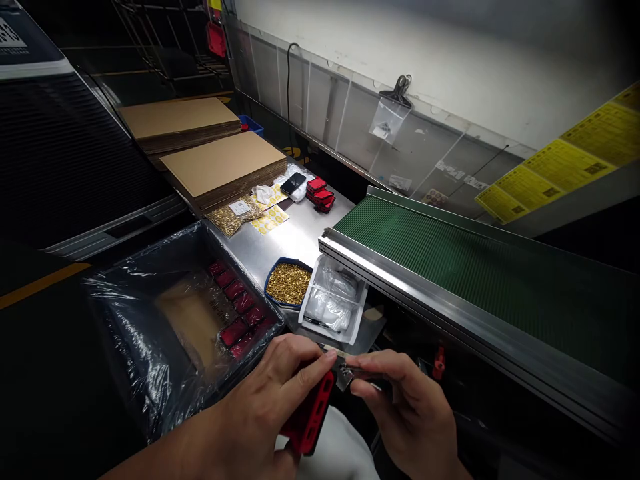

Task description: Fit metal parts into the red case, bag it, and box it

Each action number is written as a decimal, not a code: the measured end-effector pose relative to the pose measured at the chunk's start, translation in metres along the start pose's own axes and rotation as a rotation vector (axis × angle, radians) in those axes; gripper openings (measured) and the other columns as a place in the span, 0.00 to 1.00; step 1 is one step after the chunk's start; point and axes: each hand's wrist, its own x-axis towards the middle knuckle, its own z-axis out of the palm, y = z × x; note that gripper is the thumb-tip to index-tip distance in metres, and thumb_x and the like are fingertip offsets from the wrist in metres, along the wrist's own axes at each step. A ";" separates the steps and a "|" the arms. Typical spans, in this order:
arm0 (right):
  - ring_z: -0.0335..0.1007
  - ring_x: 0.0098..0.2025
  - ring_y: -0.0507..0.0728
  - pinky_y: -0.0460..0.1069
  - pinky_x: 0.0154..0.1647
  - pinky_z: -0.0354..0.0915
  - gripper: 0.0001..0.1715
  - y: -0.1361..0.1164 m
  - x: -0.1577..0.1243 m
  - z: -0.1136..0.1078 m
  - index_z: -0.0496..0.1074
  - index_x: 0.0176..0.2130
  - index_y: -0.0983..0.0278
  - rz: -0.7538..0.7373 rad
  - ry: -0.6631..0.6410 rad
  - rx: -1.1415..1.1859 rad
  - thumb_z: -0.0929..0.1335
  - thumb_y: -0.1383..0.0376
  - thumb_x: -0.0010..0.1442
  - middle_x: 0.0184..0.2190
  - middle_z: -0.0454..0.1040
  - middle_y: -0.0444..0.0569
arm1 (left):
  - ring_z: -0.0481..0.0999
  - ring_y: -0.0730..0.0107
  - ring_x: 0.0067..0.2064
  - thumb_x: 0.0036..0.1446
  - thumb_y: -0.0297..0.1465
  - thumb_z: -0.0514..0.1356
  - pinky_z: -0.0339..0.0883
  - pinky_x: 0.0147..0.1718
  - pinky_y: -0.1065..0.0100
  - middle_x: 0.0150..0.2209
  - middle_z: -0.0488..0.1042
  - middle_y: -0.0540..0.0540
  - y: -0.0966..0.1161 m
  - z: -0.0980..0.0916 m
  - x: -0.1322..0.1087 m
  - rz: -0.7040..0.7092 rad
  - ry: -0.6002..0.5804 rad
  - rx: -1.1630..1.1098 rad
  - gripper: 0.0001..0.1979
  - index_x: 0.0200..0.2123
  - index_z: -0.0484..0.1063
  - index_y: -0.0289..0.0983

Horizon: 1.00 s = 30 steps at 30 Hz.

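Red-and-black rectangular plastic case (317, 413) low in view, above the wearer's lap, tilted. Left hand (265, 387) closed around it, edge with openings outward, index finger stretched toward the right hand. Right hand (413, 393): thumb and forefinger pinching a small shiny silvery piece (344, 377), just beside the case; its exact shape is partly hidden.

Just beyond the hands: white plastic tray (325, 334) holding clear plastic bags (333, 297). Touching or nearly so on its left, a dark-blue tray (281, 260) of small gold-coloured pieces (289, 285).

Left: dark bin lined with clear plastic (150, 387), dark-red cases (243, 301) in rows along its right side.

Farther up the metal worktop (295, 233): stacked red-and-black cases (320, 193), black phone (293, 183), yellow-and-white sticker sheets (270, 220), clear bag of gold-coloured bits (233, 217), brown cardboard stack (225, 160).

Right: green ribbed conveyor belt (425, 233), metal-edged.
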 end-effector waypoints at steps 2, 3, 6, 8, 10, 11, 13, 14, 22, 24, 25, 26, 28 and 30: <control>0.76 0.43 0.54 0.47 0.44 0.75 0.19 0.002 -0.003 0.001 0.69 0.48 0.59 0.037 0.042 0.027 0.71 0.73 0.58 0.42 0.77 0.48 | 0.57 0.53 0.61 0.31 0.16 0.56 0.54 0.65 0.55 0.57 0.56 0.40 0.000 0.000 -0.001 0.005 0.001 -0.004 0.55 0.68 0.46 0.36; 0.76 0.43 0.54 0.47 0.43 0.75 0.18 0.002 -0.004 0.002 0.69 0.48 0.59 0.048 0.043 0.040 0.71 0.72 0.59 0.42 0.77 0.48 | 0.57 0.53 0.61 0.31 0.16 0.56 0.54 0.65 0.55 0.57 0.56 0.40 -0.001 -0.001 -0.001 0.011 0.001 -0.006 0.55 0.68 0.46 0.36; 0.76 0.41 0.54 0.47 0.41 0.74 0.18 0.000 -0.004 0.002 0.70 0.49 0.59 0.051 -0.003 0.046 0.71 0.70 0.58 0.41 0.76 0.48 | 0.57 0.53 0.61 0.32 0.17 0.55 0.55 0.64 0.54 0.57 0.56 0.39 -0.003 -0.002 -0.002 0.045 0.002 -0.002 0.55 0.68 0.46 0.34; 0.76 0.41 0.54 0.47 0.40 0.74 0.18 -0.002 -0.003 0.003 0.70 0.48 0.59 0.040 -0.022 0.044 0.71 0.70 0.58 0.40 0.76 0.48 | 0.57 0.52 0.61 0.32 0.17 0.55 0.56 0.64 0.53 0.57 0.55 0.38 -0.005 -0.002 -0.002 0.069 0.002 0.004 0.54 0.68 0.46 0.33; 0.76 0.41 0.55 0.48 0.41 0.75 0.18 -0.003 -0.002 0.004 0.70 0.48 0.59 0.024 -0.019 0.042 0.71 0.71 0.58 0.40 0.76 0.48 | 0.57 0.51 0.61 0.32 0.17 0.55 0.57 0.63 0.53 0.57 0.55 0.38 -0.005 -0.001 -0.002 0.052 0.010 -0.003 0.54 0.68 0.46 0.33; 0.76 0.41 0.55 0.48 0.41 0.75 0.18 -0.004 -0.001 0.004 0.69 0.48 0.58 0.016 -0.014 0.040 0.71 0.71 0.59 0.40 0.76 0.48 | 0.57 0.51 0.61 0.32 0.17 0.55 0.57 0.63 0.53 0.57 0.56 0.38 -0.005 -0.001 -0.002 0.037 0.014 -0.012 0.54 0.68 0.47 0.34; 0.77 0.41 0.55 0.47 0.41 0.75 0.18 -0.003 -0.001 0.005 0.69 0.48 0.58 0.008 -0.007 0.036 0.71 0.71 0.58 0.40 0.76 0.48 | 0.58 0.51 0.61 0.32 0.17 0.56 0.58 0.62 0.53 0.57 0.56 0.39 -0.004 -0.001 -0.001 0.023 0.011 -0.030 0.54 0.68 0.47 0.36; 0.77 0.41 0.55 0.47 0.41 0.74 0.18 -0.003 -0.001 0.005 0.69 0.48 0.58 0.007 -0.009 0.037 0.71 0.71 0.58 0.40 0.76 0.48 | 0.58 0.51 0.61 0.32 0.17 0.56 0.58 0.62 0.53 0.57 0.56 0.39 -0.003 -0.001 -0.001 0.022 0.009 -0.034 0.54 0.68 0.47 0.36; 0.76 0.41 0.54 0.46 0.41 0.73 0.17 0.001 -0.005 0.006 0.70 0.48 0.59 0.059 0.046 0.076 0.70 0.71 0.59 0.40 0.76 0.48 | 0.59 0.50 0.60 0.32 0.16 0.56 0.60 0.62 0.53 0.57 0.56 0.39 -0.003 0.003 -0.005 -0.006 0.030 -0.054 0.54 0.68 0.48 0.36; 0.76 0.41 0.54 0.47 0.41 0.73 0.17 0.001 -0.005 0.006 0.70 0.48 0.59 0.066 0.014 0.090 0.71 0.70 0.59 0.41 0.76 0.48 | 0.59 0.50 0.60 0.32 0.16 0.56 0.59 0.63 0.52 0.57 0.56 0.39 -0.004 0.003 -0.007 0.001 0.028 -0.059 0.54 0.68 0.48 0.37; 0.76 0.41 0.54 0.47 0.41 0.73 0.17 0.002 -0.005 0.006 0.70 0.48 0.59 0.066 -0.003 0.097 0.71 0.70 0.59 0.41 0.76 0.48 | 0.59 0.50 0.60 0.32 0.16 0.56 0.58 0.63 0.52 0.57 0.56 0.39 -0.004 0.003 -0.007 0.006 0.026 -0.060 0.54 0.68 0.48 0.37; 0.76 0.41 0.54 0.47 0.41 0.73 0.18 0.002 -0.004 0.006 0.70 0.48 0.59 0.069 -0.019 0.102 0.71 0.70 0.58 0.40 0.76 0.48 | 0.59 0.51 0.61 0.31 0.16 0.56 0.58 0.63 0.52 0.57 0.56 0.39 -0.004 0.002 -0.007 0.006 0.027 -0.060 0.55 0.68 0.48 0.36; 0.76 0.41 0.54 0.46 0.41 0.73 0.18 0.001 -0.003 0.006 0.70 0.48 0.59 0.073 -0.040 0.109 0.71 0.70 0.58 0.40 0.76 0.48 | 0.58 0.51 0.61 0.31 0.15 0.56 0.58 0.63 0.53 0.57 0.56 0.39 -0.004 0.001 -0.007 0.005 0.029 -0.058 0.55 0.68 0.47 0.36; 0.76 0.41 0.54 0.46 0.41 0.73 0.17 0.000 -0.001 0.006 0.71 0.47 0.58 0.084 -0.049 0.111 0.71 0.69 0.59 0.40 0.76 0.48 | 0.59 0.52 0.60 0.31 0.15 0.56 0.60 0.62 0.54 0.57 0.56 0.39 -0.004 0.000 -0.007 0.009 0.026 -0.057 0.55 0.68 0.47 0.36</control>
